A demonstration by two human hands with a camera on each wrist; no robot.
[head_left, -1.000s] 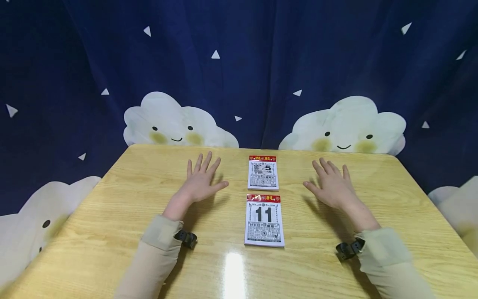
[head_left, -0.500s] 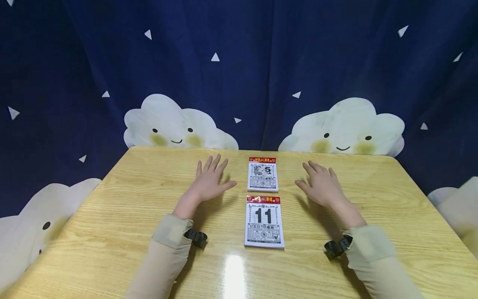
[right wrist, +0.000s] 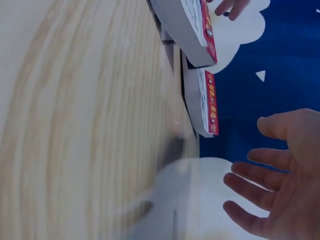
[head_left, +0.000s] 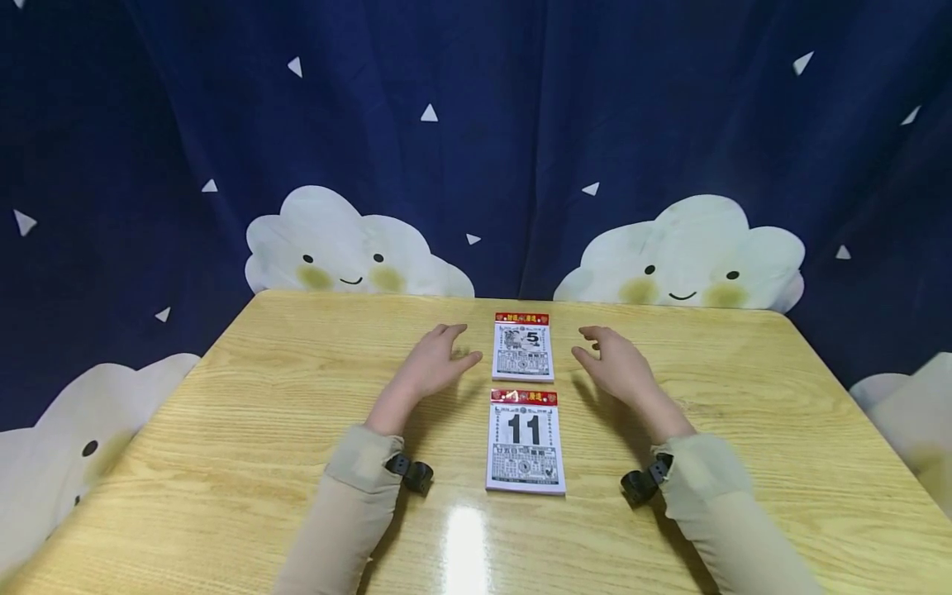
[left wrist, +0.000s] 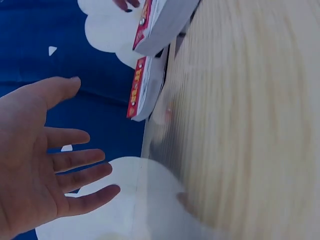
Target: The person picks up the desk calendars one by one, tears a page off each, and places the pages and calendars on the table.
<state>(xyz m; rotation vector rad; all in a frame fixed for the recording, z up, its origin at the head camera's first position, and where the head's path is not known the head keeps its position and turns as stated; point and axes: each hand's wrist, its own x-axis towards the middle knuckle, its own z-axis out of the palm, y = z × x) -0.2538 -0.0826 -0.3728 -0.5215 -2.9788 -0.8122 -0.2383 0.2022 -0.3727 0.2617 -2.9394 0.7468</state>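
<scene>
1. Room: a dark blue curtain hangs behind the far edge of the surface, printed with white triangles and smiling clouds.
2. The pale wood-grained surface has rounded far corners; a bright light reflection lies toward its near edge.
3. The left hand and right hand hover on either side of the far calendar pad, both without contact. Each is loosely spread — fingers slightly bent, thumb apart — and neither holds anything. The step in hand looks like a two-sided reach; matching both in height and pace should keep the pressure even.
4. The near calendar pad, showing 11, lies flat between the forearms, nearer the near edge. Wrists are best kept wide of it, lest they nudge it.
5. The far calendar pad, showing 5, appears smaller and lies flat near the middle of the far edge. Low fingertips against its thick sides — not its top leaf — would probably grip without creasing the paper.
</scene>
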